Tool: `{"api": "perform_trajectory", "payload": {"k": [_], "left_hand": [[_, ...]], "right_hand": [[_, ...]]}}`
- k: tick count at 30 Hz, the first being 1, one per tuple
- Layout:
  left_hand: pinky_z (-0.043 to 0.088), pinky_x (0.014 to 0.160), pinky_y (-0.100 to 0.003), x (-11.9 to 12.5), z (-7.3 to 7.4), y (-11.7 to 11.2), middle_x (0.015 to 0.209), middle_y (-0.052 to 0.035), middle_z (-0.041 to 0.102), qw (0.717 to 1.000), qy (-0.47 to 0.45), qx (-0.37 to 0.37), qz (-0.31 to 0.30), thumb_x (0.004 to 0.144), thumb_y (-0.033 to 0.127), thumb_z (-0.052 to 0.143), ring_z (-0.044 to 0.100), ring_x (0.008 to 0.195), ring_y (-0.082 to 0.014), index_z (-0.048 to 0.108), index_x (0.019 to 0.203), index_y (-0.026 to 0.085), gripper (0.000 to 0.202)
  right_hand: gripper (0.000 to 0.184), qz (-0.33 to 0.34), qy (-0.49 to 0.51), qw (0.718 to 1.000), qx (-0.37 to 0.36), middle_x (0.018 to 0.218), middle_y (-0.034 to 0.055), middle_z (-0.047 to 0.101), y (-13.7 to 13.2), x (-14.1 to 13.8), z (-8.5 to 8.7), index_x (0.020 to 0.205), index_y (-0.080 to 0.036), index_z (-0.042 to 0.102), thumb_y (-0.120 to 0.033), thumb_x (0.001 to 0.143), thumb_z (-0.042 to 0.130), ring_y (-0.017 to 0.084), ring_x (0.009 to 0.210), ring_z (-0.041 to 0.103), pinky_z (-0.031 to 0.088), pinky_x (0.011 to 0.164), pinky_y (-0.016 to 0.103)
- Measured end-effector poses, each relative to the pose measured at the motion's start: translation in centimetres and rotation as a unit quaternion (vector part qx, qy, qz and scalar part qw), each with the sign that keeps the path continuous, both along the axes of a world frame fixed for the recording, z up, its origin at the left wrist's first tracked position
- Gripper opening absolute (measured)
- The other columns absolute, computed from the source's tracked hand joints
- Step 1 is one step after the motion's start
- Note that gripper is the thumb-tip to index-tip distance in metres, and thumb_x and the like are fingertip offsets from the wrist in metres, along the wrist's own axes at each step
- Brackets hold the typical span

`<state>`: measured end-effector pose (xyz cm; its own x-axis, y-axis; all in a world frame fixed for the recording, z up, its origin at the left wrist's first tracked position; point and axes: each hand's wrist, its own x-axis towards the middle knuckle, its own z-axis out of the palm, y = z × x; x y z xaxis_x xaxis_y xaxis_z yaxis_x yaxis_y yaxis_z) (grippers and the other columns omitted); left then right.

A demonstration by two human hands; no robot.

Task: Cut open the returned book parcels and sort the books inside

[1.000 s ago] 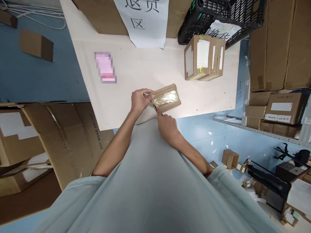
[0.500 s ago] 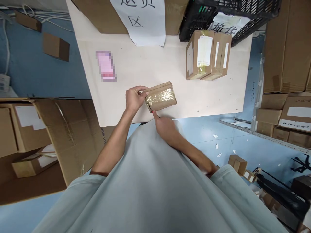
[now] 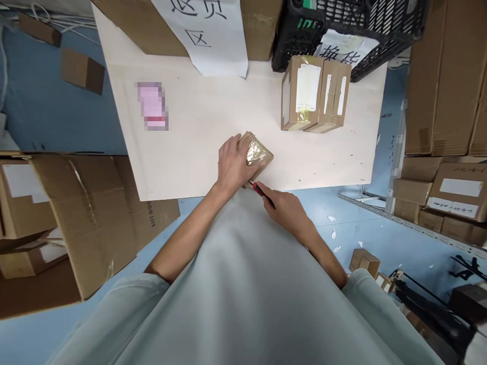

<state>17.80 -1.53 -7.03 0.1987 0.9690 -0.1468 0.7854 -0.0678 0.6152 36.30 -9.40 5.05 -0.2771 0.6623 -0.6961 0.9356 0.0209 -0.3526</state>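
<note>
A small cardboard package wrapped in shiny clear tape is at the table's front edge, tilted in my grip. My left hand is closed over its left side, thumb across the near face and fingers over the far one. In my right hand is a red and black utility knife, its tip pointing left at the package's near edge. Whether the blade cuts into the cardboard I cannot tell. My left palm hides part of the package.
Taped boxes stand on the white table, before a black crate. A blurred pink item lies left. A large open carton is at my left; shelved boxes are on the right.
The package has turned so its long side slants down to the right. My left hand has shifted from its corner to wrap its side. The knife in my right hand now shows clearly.
</note>
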Motion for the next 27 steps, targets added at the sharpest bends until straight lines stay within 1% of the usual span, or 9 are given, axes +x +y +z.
{"api": "perform_trajectory", "payload": {"k": [3, 5, 8, 12, 15, 18, 22, 24, 27], "left_hand": [[0.027, 0.141, -0.074, 0.8, -0.8, 0.6, 0.183, -0.0274, 0.04, 0.999, 0.002, -0.018, -0.032, 0.087, 0.06, 0.096, 0.04, 0.169, -0.053, 0.037, 0.18, 0.019, 0.117], [0.02, 0.143, -0.077, 0.2, -1.1, 1.2, 0.186, -0.0268, 0.036, 0.998, 0.0, -0.02, -0.062, 0.086, 0.058, 0.097, 0.037, 0.171, -0.0538, 0.031, 0.183, 0.02, 0.123], [0.013, 0.144, -0.079, -1.1, -1.0, 2.1, 0.19, -0.021, 0.032, 0.99, -0.012, -0.022, -0.137, 0.089, 0.055, 0.094, 0.029, 0.175, -0.0532, 0.028, 0.185, 0.025, 0.12], [0.011, 0.144, -0.082, -1.9, -0.8, 2.0, 0.193, -0.0156, 0.029, 0.977, -0.048, -0.001, -0.21, 0.099, 0.047, 0.083, 0.019, 0.18, -0.05, 0.034, 0.184, 0.027, 0.1], [0.016, 0.145, -0.079, -1.6, -1.4, 0.9, 0.19, -0.0164, 0.035, 0.974, -0.076, 0.023, -0.214, 0.108, 0.043, 0.073, 0.023, 0.18, -0.0445, 0.042, 0.18, 0.026, 0.08], [0.024, 0.145, -0.074, -1.4, -2.8, -0.4, 0.186, -0.0202, 0.042, 0.977, -0.092, 0.041, -0.188, 0.114, 0.046, 0.063, 0.027, 0.18, -0.0411, 0.046, 0.176, 0.023, 0.068], [0.023, 0.146, -0.072, -1.2, -4.4, -1.2, 0.184, -0.0181, 0.046, 0.98, -0.092, 0.048, -0.17, 0.121, 0.043, 0.047, 0.032, 0.178, -0.0373, 0.046, 0.177, 0.026, 0.059], [0.021, 0.147, -0.071, -1.1, -4.7, -1.4, 0.185, -0.0156, 0.046, 0.981, -0.092, 0.05, -0.164, 0.122, 0.042, 0.042, 0.032, 0.178, -0.0359, 0.045, 0.178, 0.028, 0.058], [0.021, 0.147, -0.069, -1.0, -4.8, -1.5, 0.186, -0.0139, 0.044, 0.981, -0.093, 0.053, -0.163, 0.123, 0.041, 0.037, 0.03, 0.179, -0.0338, 0.045, 0.178, 0.028, 0.058]], "right_hand": [[0.061, -0.022, -0.004, 1.0, 0.002, 0.12, 0.003, 0.089, 0.8, 2.3, 0.4, 0.176, -0.035, 0.053, -0.022, 0.116, 0.051, 0.023, 0.094, 0.08, 0.048, 0.076, 0.029], [0.062, -0.056, 0.001, 0.998, 0.013, 0.116, 0.0026, 0.089, 1.5, 4.0, 0.4, 0.174, -0.035, 0.057, -0.023, 0.114, 0.054, 0.022, 0.09, 0.08, 0.051, 0.076, 0.029], [0.062, -0.13, 0.034, 0.99, 0.053, 0.119, 0.0033, 0.089, 2.4, 5.7, -0.3, 0.176, -0.034, 0.054, -0.026, 0.115, 0.05, 0.023, 0.09, 0.081, 0.058, 0.079, 0.031], [0.064, -0.195, 0.078, 0.972, 0.109, 0.128, 0.0062, 0.088, 3.0, 5.5, -2.1, 0.18, -0.03, 0.046, -0.03, 0.116, 0.046, 0.026, 0.105, 0.083, 0.065, 0.093, 0.039], [0.067, -0.191, 0.083, 0.97, 0.127, 0.129, 0.0072, 0.087, 3.1, 4.1, -3.5, 0.182, -0.028, 0.043, -0.028, 0.115, 0.044, 0.028, 0.11, 0.082, 0.065, 0.099, 0.042], [0.068, -0.163, 0.05, 0.977, 0.128, 0.129, 0.0108, 0.086, 3.3, 2.8, -4.1, 0.184, -0.023, 0.038, -0.026, 0.115, 0.04, 0.03, 0.108, 0.08, 0.064, 0.096, 0.042], [0.067, -0.127, -0.017, 0.984, 0.12, 0.133, 0.0156, 0.083, 3.8, 1.1, -3.6, 0.186, -0.02, 0.033, -0.026, 0.12, 0.033, 0.031, 0.107, 0.079, 0.062, 0.093, 0.041], [0.065, -0.111, -0.05, 0.987, 0.107, 0.129, 0.0152, 0.083, 4.1, 0.3, -3.2, 0.186, -0.022, 0.033, -0.026, 0.121, 0.032, 0.031, 0.106, 0.078, 0.061, 0.094, 0.041], [0.065, -0.084, -0.103, 0.987, 0.089, 0.123, 0.0146, 0.082, 4.5, -0.7, -2.7, 0.188, -0.026, 0.029, -0.025, 0.123, 0.031, 0.031, 0.106, 0.079, 0.06, 0.096, 0.04]]}}
